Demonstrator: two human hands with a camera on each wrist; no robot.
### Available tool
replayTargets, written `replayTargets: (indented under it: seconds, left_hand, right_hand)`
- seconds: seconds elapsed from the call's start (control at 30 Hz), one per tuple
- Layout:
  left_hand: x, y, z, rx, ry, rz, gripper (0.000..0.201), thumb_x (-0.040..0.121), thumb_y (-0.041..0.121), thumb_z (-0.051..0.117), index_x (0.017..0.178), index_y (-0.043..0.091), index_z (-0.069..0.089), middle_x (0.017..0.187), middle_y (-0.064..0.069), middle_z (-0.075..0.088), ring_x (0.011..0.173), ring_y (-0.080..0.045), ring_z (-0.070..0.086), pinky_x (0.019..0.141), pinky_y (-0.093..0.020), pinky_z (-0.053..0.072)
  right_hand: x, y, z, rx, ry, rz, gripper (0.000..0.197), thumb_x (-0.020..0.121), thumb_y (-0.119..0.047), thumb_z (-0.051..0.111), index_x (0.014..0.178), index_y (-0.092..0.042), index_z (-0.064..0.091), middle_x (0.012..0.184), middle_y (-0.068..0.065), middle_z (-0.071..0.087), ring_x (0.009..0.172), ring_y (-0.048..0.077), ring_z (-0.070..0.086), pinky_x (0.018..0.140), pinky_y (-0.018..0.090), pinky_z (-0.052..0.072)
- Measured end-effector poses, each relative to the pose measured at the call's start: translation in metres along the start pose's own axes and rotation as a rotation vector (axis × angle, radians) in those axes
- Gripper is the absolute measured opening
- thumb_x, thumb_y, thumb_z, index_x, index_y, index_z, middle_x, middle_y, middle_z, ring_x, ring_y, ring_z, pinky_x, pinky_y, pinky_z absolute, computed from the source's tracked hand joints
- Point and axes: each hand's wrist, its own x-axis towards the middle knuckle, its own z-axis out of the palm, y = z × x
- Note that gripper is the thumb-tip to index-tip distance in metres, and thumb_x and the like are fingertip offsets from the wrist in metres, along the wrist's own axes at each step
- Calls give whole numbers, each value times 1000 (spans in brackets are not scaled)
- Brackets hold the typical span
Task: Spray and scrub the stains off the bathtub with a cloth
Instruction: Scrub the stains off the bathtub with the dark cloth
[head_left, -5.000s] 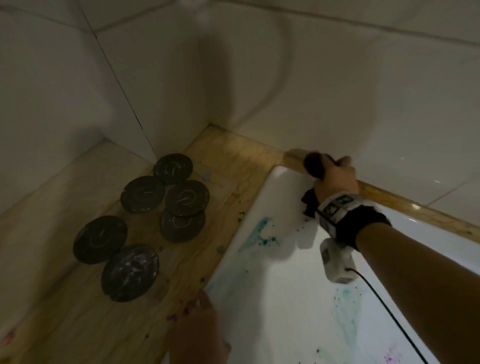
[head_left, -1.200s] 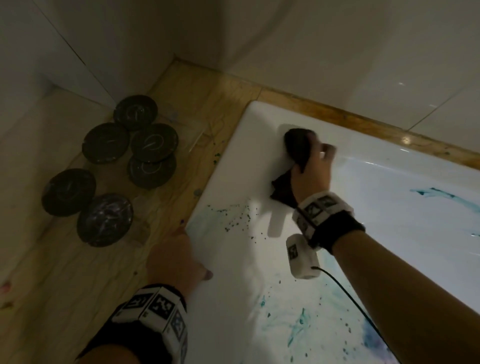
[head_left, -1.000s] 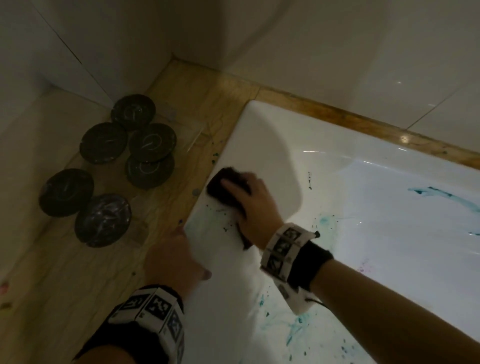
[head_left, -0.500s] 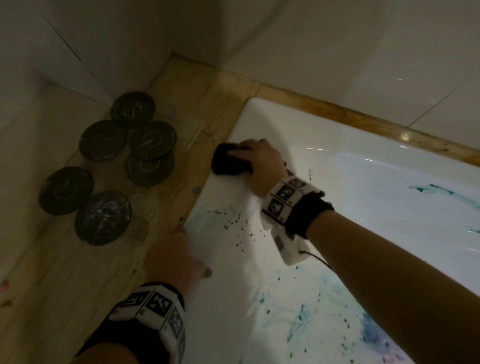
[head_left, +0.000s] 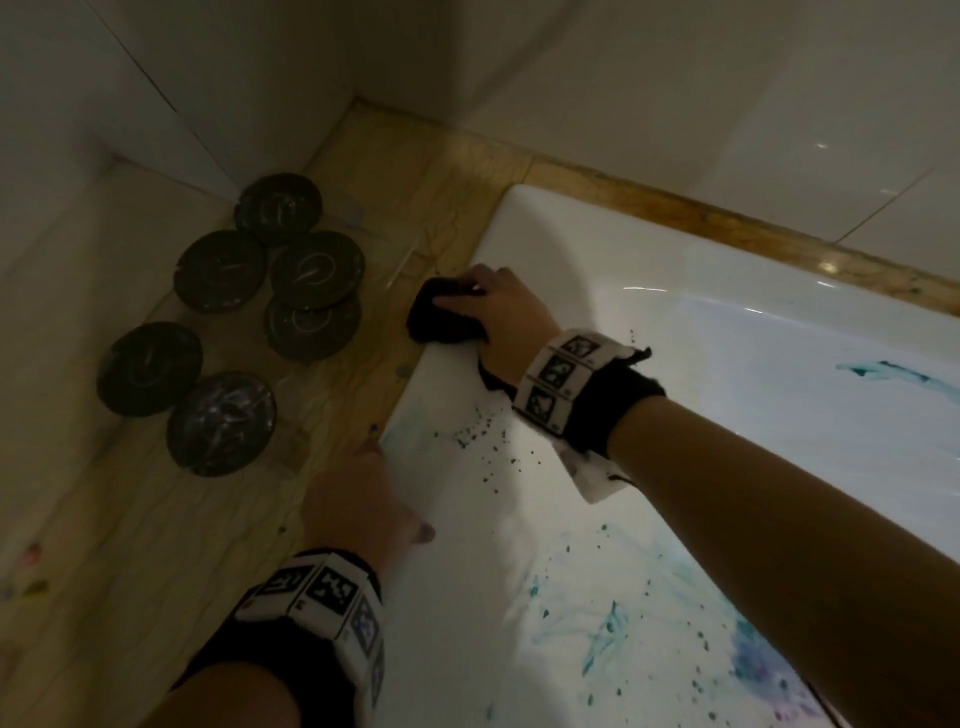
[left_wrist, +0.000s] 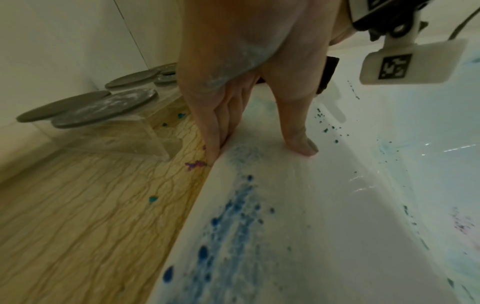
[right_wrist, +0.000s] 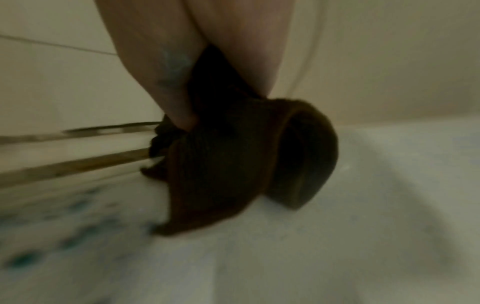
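The dark cloth (head_left: 444, 317) is clenched in the right hand (head_left: 501, 317) at the bathtub rim's (head_left: 519, 234) outer edge, the teal specks (head_left: 480, 434) lying just nearer, toward the left hand (head_left: 358, 506) spread flat in no grip.

I am seeing a glossy white bathtub (head_left: 545, 291) gleaming under the light, a dark ribbed cloth (right_wrist: 228, 156) looking matt and knitted, veined wood-look ledge (head_left: 156, 545) showing a smooth sheen, and dull grey discs (left_wrist: 103, 107) sitting on clear acrylic.
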Motion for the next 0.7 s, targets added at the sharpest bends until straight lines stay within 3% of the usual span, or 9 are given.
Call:
replayTargets:
  seconds: [0.1, 0.17, 0.27, 0.33, 0.4, 0.43, 0.53, 0.6, 0.7]
  left_hand:
    - [5, -2, -1, -35, -14, -3, 95, 63, 39, 81, 139, 13, 29, 138, -7, 41, 125, -26, 44, 103, -36, 38]
    - [6, -4, 0, -40, -8, 28, 97, 61, 39, 83, 138, 12, 31, 136, -7, 43, 123, -26, 44, 102, -36, 38]
    - [6, -6, 2, -41, 36, 57, 91, 64, 37, 82, 135, 10, 33, 135, -10, 43, 123, -25, 44, 101, -33, 37]
    - [4, -5, 3, -53, 25, 51, 96, 65, 37, 81, 139, 10, 27, 142, -7, 35, 129, -25, 37, 106, -33, 31]
    - [1, -4, 3, -39, 26, 31, 98, 67, 39, 80, 142, 11, 23, 144, -5, 32, 132, -24, 33, 106, -31, 29]
    - [1, -3, 3, -48, 31, 37, 97, 66, 39, 80, 141, 11, 25, 142, -5, 34, 130, -24, 36, 104, -30, 31]
    - [1, -3, 3, -28, 41, 32, 97, 65, 41, 81, 140, 12, 27, 141, -5, 37, 127, -23, 39, 102, -28, 33]
    - [1, -2, 2, -1, 35, 19, 101, 63, 43, 81, 142, 12, 25, 141, -6, 37, 127, -24, 39, 102, -30, 34]
    - [2, -2, -1, 10, 29, 13, 100, 60, 44, 82, 138, 13, 29, 138, -6, 40, 125, -26, 42, 101, -33, 36]
  right_hand:
    - [-21, -17, 15, 188, 17, -196, 42, 83, 2, 48, 119, -14, 63, 131, 12, 51, 113, 34, 43, 92, 35, 34]
    - [-36, -21, 21, 233, -59, -248, 37, 78, 5, 51, 104, -13, 72, 122, 10, 58, 107, 32, 45, 91, 36, 38]
    - [-44, -13, 9, 248, -210, -224, 44, 70, 12, 52, 98, -14, 74, 119, 4, 61, 111, 23, 49, 90, 16, 33]
    - [-39, 0, -6, 286, -30, -140, 43, 69, 2, 51, 102, -14, 73, 118, 8, 62, 111, 24, 53, 89, 13, 30]
    - [-25, 17, -14, 277, 244, 23, 42, 77, -10, 48, 115, -17, 66, 122, 12, 57, 113, 27, 51, 95, 19, 31]
    - [-18, 23, -16, 265, 311, 123, 43, 84, -10, 49, 124, -19, 59, 127, 13, 51, 116, 29, 47, 98, 22, 31]
    - [-2, 23, -8, 101, 199, 282, 60, 85, -5, 52, 141, -21, 38, 140, 13, 32, 123, 31, 35, 104, 31, 31]
    - [-7, 13, 8, 72, 207, 166, 61, 80, 1, 53, 137, -19, 45, 139, 15, 36, 118, 35, 37, 101, 37, 36]
    - [-41, 2, 39, 179, 260, -113, 52, 70, 2, 42, 113, -13, 67, 117, 20, 58, 93, 41, 52, 82, 39, 45]
